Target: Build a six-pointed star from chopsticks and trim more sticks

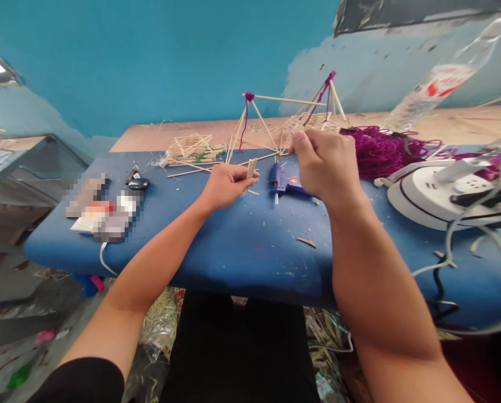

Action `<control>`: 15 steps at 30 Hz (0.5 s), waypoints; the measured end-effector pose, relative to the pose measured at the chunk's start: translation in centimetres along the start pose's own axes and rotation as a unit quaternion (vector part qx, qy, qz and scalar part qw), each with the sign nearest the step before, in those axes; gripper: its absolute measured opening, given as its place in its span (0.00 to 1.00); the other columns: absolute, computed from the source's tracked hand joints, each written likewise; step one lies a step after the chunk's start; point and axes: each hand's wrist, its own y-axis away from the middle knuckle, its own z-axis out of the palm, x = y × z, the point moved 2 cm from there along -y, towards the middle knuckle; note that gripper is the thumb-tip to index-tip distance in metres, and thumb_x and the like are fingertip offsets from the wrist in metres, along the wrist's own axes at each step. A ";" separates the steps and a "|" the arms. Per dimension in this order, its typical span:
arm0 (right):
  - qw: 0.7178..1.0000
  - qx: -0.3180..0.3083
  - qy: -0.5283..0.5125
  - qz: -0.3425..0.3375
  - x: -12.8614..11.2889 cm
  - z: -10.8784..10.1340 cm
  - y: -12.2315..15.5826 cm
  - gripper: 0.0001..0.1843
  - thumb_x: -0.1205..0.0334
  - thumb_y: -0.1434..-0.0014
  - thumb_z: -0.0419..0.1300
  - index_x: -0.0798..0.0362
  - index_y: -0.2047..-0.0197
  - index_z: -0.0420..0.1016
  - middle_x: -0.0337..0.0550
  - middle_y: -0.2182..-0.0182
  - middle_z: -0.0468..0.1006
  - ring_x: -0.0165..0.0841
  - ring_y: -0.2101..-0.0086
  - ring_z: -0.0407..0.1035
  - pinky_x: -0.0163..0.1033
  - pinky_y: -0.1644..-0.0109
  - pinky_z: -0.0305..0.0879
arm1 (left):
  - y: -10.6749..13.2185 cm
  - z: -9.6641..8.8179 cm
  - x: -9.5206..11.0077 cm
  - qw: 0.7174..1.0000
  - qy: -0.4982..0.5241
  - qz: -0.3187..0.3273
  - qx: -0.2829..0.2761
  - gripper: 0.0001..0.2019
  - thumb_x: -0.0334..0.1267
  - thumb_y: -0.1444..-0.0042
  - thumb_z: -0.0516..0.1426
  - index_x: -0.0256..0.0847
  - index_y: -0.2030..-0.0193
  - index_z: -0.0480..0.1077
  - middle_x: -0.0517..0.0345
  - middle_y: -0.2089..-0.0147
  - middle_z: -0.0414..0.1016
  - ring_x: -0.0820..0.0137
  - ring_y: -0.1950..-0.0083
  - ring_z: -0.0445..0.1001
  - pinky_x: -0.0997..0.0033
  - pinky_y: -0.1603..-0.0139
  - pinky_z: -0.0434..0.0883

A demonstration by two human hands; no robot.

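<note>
In my left hand point(230, 186) a few short flat wooden sticks point(251, 168) stand nearly upright, pinched between thumb and fingers. My right hand point(326, 162) is raised over the table to the right, its fingers curled closed; whatever they may hold is hidden. Between the hands lies a blue hot glue gun point(280, 180) with a clear glue stick showing at its end. Just behind stands a frame of thin wooden sticks point(263, 120), its top joint bound with purple yarn point(249, 97). A second yarn-bound peak point(331, 78) rises behind my right hand.
A pile of sticks point(195, 148) lies back left. Purple yarn point(384, 148), a clear bottle point(439, 84) and a white power strip point(439, 193) with cables crowd the right. Blurred-out items point(111, 215) sit at the left on the blue tabletop point(242, 246).
</note>
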 end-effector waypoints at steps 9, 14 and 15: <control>0.967 -0.049 0.177 0.178 6.7 -3.4 -2.0 0.08 0.61 0.34 0.60 0.50 0.57 0.81 0.58 0.52 0.82 0.57 0.45 0.73 0.64 0.41 0.66 | -0.4 -0.1 -1.0 0.997 0.013 -0.074 -0.035 0.08 0.39 0.47 0.67 0.36 0.65 0.85 0.54 0.64 0.86 0.69 0.64 0.81 0.69 0.60 0.76; 0.966 -0.006 0.184 0.179 6.8 -3.5 -1.6 0.20 0.72 0.39 0.62 0.55 0.45 0.83 0.63 0.36 0.77 0.65 0.32 0.64 0.79 0.31 0.59 | 0.0 0.6 -0.8 0.997 -0.003 -0.063 -0.045 0.06 0.37 0.47 0.68 0.36 0.69 0.84 0.55 0.69 0.84 0.69 0.66 0.81 0.69 0.61 0.75; 0.984 0.007 0.125 0.130 5.8 -3.3 -1.4 0.20 0.72 0.38 0.61 0.55 0.45 0.84 0.61 0.38 0.79 0.60 0.34 0.68 0.74 0.29 0.61 | 0.1 0.7 -0.7 0.996 0.042 -0.068 -0.044 0.07 0.38 0.48 0.69 0.36 0.68 0.84 0.54 0.67 0.85 0.69 0.65 0.81 0.68 0.60 0.77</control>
